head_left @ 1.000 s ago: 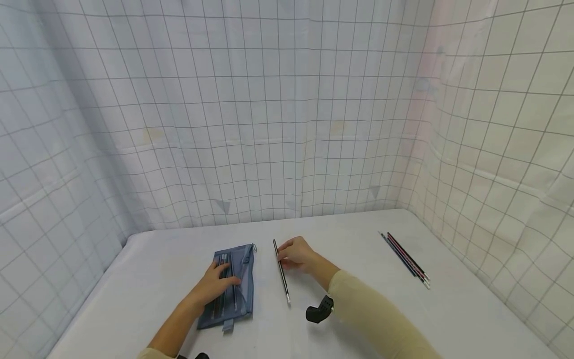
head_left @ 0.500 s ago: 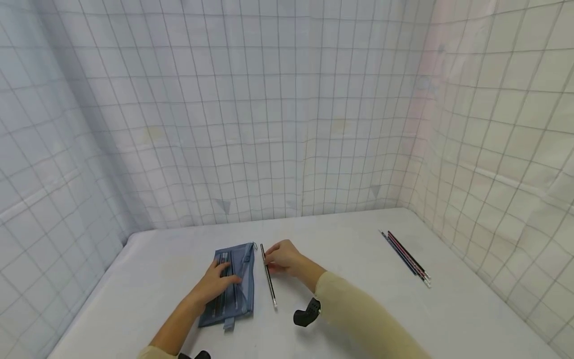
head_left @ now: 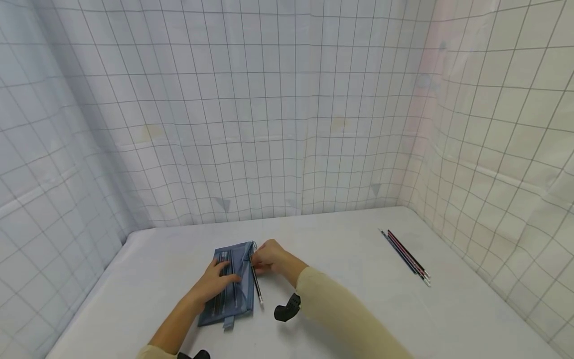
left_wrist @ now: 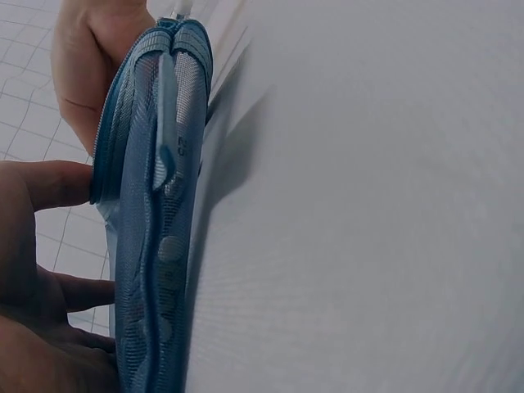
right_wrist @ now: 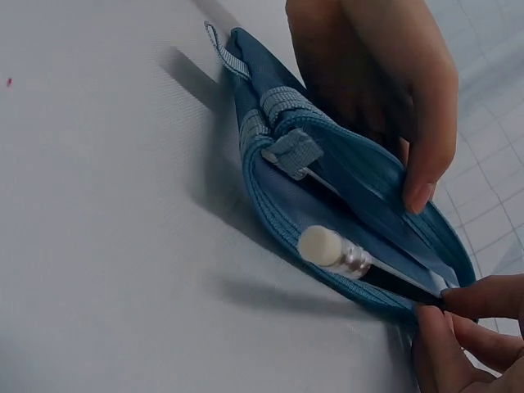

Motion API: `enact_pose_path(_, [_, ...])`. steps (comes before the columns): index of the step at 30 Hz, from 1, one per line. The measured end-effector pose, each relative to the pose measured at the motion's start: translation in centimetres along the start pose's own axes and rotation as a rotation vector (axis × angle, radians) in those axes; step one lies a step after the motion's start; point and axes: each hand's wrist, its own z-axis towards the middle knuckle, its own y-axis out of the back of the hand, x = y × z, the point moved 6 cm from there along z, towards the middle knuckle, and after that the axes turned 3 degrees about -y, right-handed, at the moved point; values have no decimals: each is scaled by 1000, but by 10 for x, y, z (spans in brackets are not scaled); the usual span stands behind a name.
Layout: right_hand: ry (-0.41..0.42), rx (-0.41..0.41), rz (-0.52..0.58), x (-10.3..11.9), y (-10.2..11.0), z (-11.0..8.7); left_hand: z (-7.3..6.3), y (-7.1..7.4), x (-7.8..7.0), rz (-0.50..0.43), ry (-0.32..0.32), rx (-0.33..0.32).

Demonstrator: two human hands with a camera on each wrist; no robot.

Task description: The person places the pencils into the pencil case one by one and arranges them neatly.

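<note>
A blue mesh pencil case [head_left: 245, 286] lies flat on the table, with several pencils visible through its mesh. My left hand [head_left: 214, 283] rests on it with spread fingers. In the right wrist view its zipped mouth gapes, and the left thumb [right_wrist: 422, 184] touches the upper lip. My right hand [head_left: 270, 257] pinches a black pencil [head_left: 257, 289] between thumb and fingers along the case's right edge. The white eraser [right_wrist: 319, 246] of this pencil shows within the open mouth in the right wrist view. The left wrist view has the case [left_wrist: 155, 246] edge-on, hiding most of the pencil.
Several dark and red pencils [head_left: 405, 258] lie side by side toward the right of the white table [head_left: 332, 249]. Gridded white curtains [head_left: 278, 124] hang behind the table and at both sides. A black wrist device [head_left: 287, 309] sits under the right sleeve.
My right hand has carried the black pencil leftward to the mouth of the pencil case. My left hand has stayed on the case.
</note>
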Motion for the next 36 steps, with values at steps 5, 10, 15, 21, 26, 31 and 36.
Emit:
enact_pose_path(5, [-15,-60,-20,4,-9,0,-2,-2,1,-21,15,8])
enact_pose_path(10, [-28,-78,-32,6,-15,0,-3,-2,-1,-29,16,9])
enact_pose_path(15, [-28,-11,38,2,-19,3,-4,-1,-2,-38,4,13])
enact_pose_path(21, [-130,166,200,-8,-25,1,-4,0,0,-48,10,24])
enact_pose_path(26, [-183,239,393,-16,-32,1,-3,0,1,-42,16,32])
enact_pose_path(31, [-170,274,468,-16,-31,2,-1,-1,1,-48,18,37])
enact_pose_path(36, [-161,299,410,-13,-20,-1,-1,0,1,-43,18,33])
